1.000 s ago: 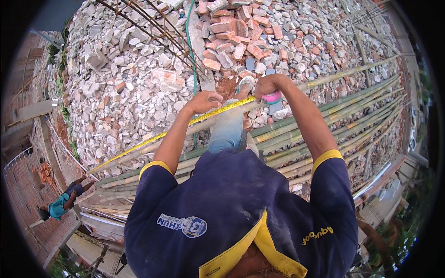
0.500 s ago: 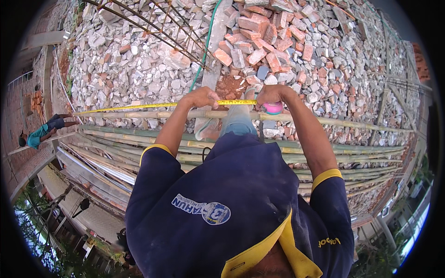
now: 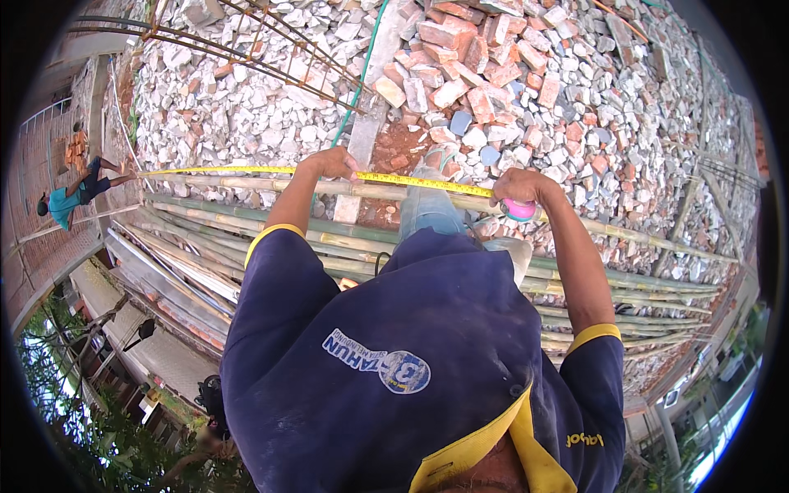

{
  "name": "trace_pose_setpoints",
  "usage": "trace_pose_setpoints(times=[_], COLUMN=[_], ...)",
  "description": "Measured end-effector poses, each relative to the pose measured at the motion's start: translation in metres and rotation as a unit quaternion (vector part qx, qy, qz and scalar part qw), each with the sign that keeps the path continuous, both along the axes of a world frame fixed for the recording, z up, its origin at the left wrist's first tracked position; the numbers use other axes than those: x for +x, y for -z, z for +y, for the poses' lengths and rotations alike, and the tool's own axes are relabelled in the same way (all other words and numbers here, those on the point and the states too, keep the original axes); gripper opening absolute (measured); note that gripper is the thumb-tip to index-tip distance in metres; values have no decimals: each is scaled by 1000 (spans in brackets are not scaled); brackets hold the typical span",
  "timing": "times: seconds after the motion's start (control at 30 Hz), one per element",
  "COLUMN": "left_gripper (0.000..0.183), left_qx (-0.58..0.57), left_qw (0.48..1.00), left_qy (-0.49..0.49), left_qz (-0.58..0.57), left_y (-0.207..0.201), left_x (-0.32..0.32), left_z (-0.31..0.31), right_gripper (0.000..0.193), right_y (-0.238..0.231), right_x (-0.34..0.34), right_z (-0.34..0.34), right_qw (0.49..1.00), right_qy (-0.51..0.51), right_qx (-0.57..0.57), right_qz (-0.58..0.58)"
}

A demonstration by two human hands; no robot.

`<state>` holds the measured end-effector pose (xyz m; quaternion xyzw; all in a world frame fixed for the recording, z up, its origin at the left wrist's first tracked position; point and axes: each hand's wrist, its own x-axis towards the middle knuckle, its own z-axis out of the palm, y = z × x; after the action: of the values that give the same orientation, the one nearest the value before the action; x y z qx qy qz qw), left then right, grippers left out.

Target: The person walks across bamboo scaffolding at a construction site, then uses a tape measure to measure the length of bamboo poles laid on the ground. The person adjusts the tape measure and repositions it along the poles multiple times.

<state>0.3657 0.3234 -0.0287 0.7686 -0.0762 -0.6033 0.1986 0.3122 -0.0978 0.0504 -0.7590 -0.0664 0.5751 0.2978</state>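
Stretching across from the left hand, which pinches it, the yellow tape runs sideways along the bamboo pole to the right hand, closed around the pink case.

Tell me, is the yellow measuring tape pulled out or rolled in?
Pulled out: the tape stretches from the pink case in the right hand past the left hand.

rubble of broken bricks | rusty rebar cage upper left | green hose | person in teal shirt far left
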Motion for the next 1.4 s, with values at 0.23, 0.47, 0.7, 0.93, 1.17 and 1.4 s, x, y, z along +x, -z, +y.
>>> trace_pose_setpoints(times=[0.23,0.47,0.7,0.93,1.17,1.4], left_gripper=[25,27,29,34,50,41], left_qx=[59,48,46,33,-27,-219], left_qw=[998,998,991,988,991,965], left_qy=[6,32,95,107,96,134], left_qz=[12,13,77,103,84,-52], left_y=[12,14,27,50,33,-24], left_x=[-28,-24,3,-5,-15,-48], left_z=[0,-1,-7,-2,-34,-191], right_gripper=[33,34,33,31,31,31], right_y=[1,-2,-25,-30,-8,25], right_x=[-32,-40,-42,-46,-57,-65], right_z=[-67,-105,-120,-121,-127,-135], right_qw=[999,999,996,988,995,999], right_qy=[-17,19,64,97,79,30], right_qx=[41,-19,-37,-72,-23,-12], right_qz=[31,27,46,91,55,-7])
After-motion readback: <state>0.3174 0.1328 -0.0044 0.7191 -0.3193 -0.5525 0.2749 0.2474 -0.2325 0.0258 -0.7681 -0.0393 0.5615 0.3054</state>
